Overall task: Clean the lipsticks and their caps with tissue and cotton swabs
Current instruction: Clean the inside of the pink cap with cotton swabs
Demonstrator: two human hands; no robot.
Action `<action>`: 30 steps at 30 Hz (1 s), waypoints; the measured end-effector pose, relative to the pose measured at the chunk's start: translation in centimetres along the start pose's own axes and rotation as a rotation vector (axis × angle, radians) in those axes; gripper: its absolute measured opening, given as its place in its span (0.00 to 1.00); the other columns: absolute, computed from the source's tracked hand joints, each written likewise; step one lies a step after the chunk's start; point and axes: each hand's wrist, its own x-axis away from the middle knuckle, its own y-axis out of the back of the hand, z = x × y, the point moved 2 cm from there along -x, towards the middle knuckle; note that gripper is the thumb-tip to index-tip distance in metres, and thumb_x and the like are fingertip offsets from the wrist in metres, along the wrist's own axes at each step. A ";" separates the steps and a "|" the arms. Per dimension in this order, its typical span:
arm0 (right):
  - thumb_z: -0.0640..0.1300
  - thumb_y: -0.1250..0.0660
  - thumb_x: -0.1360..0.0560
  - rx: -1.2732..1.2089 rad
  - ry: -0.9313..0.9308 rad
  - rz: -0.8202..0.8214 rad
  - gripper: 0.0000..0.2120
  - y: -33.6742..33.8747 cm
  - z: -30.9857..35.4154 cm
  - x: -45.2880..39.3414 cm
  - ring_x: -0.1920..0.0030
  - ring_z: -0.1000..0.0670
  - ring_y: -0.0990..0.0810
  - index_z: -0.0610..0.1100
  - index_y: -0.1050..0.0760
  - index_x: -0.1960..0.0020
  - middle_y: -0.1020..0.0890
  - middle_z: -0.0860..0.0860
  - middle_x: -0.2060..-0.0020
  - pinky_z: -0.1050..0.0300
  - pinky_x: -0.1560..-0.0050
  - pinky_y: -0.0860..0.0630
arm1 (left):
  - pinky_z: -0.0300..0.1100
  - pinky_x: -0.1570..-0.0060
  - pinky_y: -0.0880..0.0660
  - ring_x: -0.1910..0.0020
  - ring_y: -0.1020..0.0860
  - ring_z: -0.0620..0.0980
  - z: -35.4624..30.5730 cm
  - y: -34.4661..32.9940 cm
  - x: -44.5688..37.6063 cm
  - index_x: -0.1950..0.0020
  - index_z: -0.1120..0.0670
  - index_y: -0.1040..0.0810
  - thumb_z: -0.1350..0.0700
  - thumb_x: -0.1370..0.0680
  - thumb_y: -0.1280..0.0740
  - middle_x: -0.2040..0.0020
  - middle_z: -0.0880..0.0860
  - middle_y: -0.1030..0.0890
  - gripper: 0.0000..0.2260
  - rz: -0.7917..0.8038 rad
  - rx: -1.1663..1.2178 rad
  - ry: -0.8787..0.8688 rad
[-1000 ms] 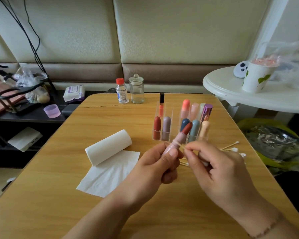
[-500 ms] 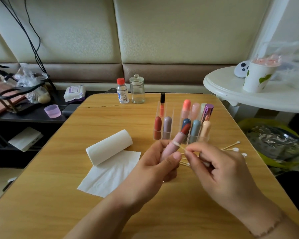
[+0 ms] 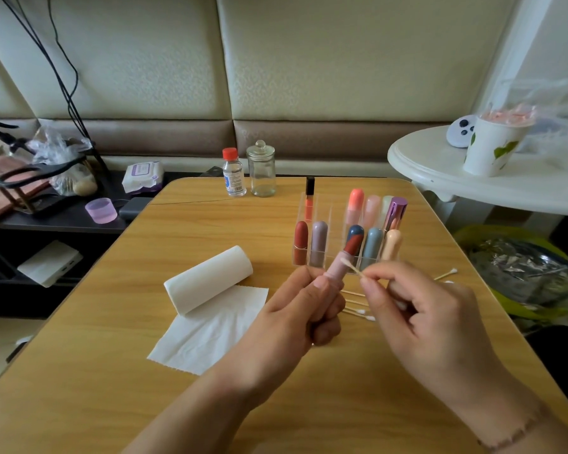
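My left hand point(image 3: 304, 309) grips an uncapped pink lipstick point(image 3: 341, 265) with a dark red bullet, tilted up to the right. My right hand point(image 3: 417, 309) pinches a cotton swab point(image 3: 351, 265) whose white tip touches the pink tube just below the bullet. Behind them a clear acrylic organizer point(image 3: 328, 217) holds several capped lipsticks upright. Several loose cotton swabs point(image 3: 358, 311) lie on the table between and behind my hands. A tissue roll point(image 3: 207, 280) lies to the left with a sheet unrolled toward me.
A small red-capped bottle point(image 3: 234, 172) and a lidded glass jar point(image 3: 261, 168) stand at the wooden table's point(image 3: 95, 371) far edge. A white round side table point(image 3: 440, 172) with a paper cup point(image 3: 492, 142) is at right; a green-rimmed bin point(image 3: 518, 273) sits below it.
The lipstick has tilted slightly lower and the swab tip has moved along the pink tube toward the bullet's base. Both hands stay nearly in place.
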 end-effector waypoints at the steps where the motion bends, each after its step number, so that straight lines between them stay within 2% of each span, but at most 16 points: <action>1: 0.46 0.35 0.20 -0.004 0.008 0.007 0.08 0.0 0.0 0.0 0.74 0.62 0.32 0.44 0.20 0.51 0.30 0.61 0.72 0.73 0.70 0.37 | 0.37 0.66 0.38 0.66 0.37 0.47 0.0 0.0 0.0 0.50 0.59 0.29 0.51 0.22 0.41 0.63 0.52 0.34 0.11 0.001 -0.014 -0.005; 3: 0.46 0.35 0.21 0.005 0.031 0.026 0.08 -0.1 0.1 0.1 0.74 0.59 0.32 0.44 0.19 0.51 0.31 0.61 0.72 0.68 0.73 0.34 | 0.37 0.65 0.39 0.66 0.37 0.47 0.1 0.1 0.0 0.52 0.60 0.28 0.52 0.21 0.42 0.63 0.52 0.32 0.12 -0.001 -0.048 -0.009; 7: 0.46 0.35 0.21 0.019 0.036 -0.017 0.08 0.0 0.2 0.0 0.74 0.60 0.34 0.44 0.19 0.53 0.34 0.61 0.72 0.68 0.72 0.36 | 0.37 0.66 0.40 0.68 0.37 0.46 0.1 0.1 0.0 0.49 0.61 0.26 0.51 0.21 0.43 0.63 0.53 0.33 0.14 0.005 -0.023 0.013; 10: 0.46 0.35 0.21 0.015 0.039 0.005 0.08 0.0 0.2 0.1 0.73 0.60 0.34 0.44 0.19 0.52 0.33 0.62 0.71 0.67 0.72 0.35 | 0.38 0.66 0.42 0.67 0.37 0.46 -0.1 -0.1 0.0 0.52 0.58 0.26 0.49 0.22 0.38 0.63 0.52 0.35 0.11 0.035 0.015 0.025; 12: 0.46 0.35 0.21 0.014 0.033 -0.015 0.08 0.0 0.1 0.1 0.73 0.60 0.33 0.43 0.19 0.52 0.32 0.61 0.71 0.69 0.71 0.35 | 0.37 0.66 0.41 0.68 0.37 0.45 -0.1 0.0 0.0 0.49 0.59 0.27 0.50 0.24 0.34 0.65 0.50 0.34 0.13 0.044 -0.058 0.014; 15: 0.46 0.36 0.20 0.036 0.045 0.014 0.09 0.0 0.0 0.2 0.74 0.57 0.30 0.44 0.19 0.52 0.27 0.58 0.73 0.61 0.73 0.30 | 0.34 0.68 0.35 0.69 0.35 0.44 0.1 -0.1 0.1 0.45 0.61 0.30 0.56 0.24 0.35 0.66 0.48 0.31 0.12 0.040 -0.123 -0.009; 17: 0.46 0.36 0.21 0.026 0.027 -0.015 0.09 0.0 0.0 0.1 0.74 0.59 0.32 0.44 0.19 0.52 0.30 0.59 0.73 0.67 0.72 0.32 | 0.33 0.68 0.34 0.70 0.34 0.43 0.1 -0.1 0.1 0.40 0.61 0.33 0.57 0.24 0.36 0.66 0.49 0.31 0.16 0.024 -0.091 0.006; 19: 0.46 0.36 0.20 0.034 0.042 0.009 0.09 -0.2 0.1 0.2 0.74 0.58 0.32 0.44 0.19 0.52 0.30 0.60 0.72 0.65 0.73 0.32 | 0.34 0.68 0.34 0.70 0.34 0.44 0.0 0.0 0.1 0.38 0.62 0.36 0.57 0.24 0.36 0.66 0.48 0.31 0.18 0.009 -0.075 0.006; 21: 0.47 0.37 0.20 0.051 0.054 0.027 0.10 -0.3 0.3 0.3 0.75 0.57 0.31 0.43 0.19 0.51 0.29 0.59 0.72 0.60 0.74 0.31 | 0.35 0.67 0.35 0.69 0.36 0.45 0.1 0.0 0.0 0.40 0.64 0.36 0.56 0.23 0.37 0.66 0.49 0.32 0.17 0.010 -0.066 0.003; 25: 0.47 0.37 0.19 0.064 0.053 0.017 0.10 -0.3 0.1 0.3 0.76 0.55 0.29 0.44 0.19 0.51 0.26 0.56 0.73 0.57 0.75 0.30 | 0.37 0.65 0.36 0.67 0.36 0.48 0.2 0.0 0.1 0.46 0.58 0.34 0.55 0.23 0.37 0.63 0.51 0.31 0.11 0.014 -0.031 0.011; 28: 0.46 0.36 0.20 0.063 0.041 -0.008 0.09 -0.1 0.1 0.1 0.75 0.58 0.31 0.44 0.19 0.51 0.29 0.59 0.72 0.67 0.72 0.32 | 0.39 0.64 0.35 0.67 0.34 0.49 0.4 0.1 0.2 0.48 0.57 0.32 0.51 0.22 0.37 0.59 0.53 0.30 0.10 0.004 -0.048 0.024; 30: 0.46 0.36 0.20 0.066 0.057 0.004 0.10 -0.1 0.1 0.1 0.75 0.58 0.31 0.43 0.19 0.51 0.30 0.60 0.71 0.65 0.73 0.33 | 0.40 0.63 0.36 0.67 0.33 0.49 0.4 0.2 0.2 0.49 0.58 0.31 0.50 0.22 0.38 0.59 0.52 0.29 0.11 -0.015 -0.050 0.035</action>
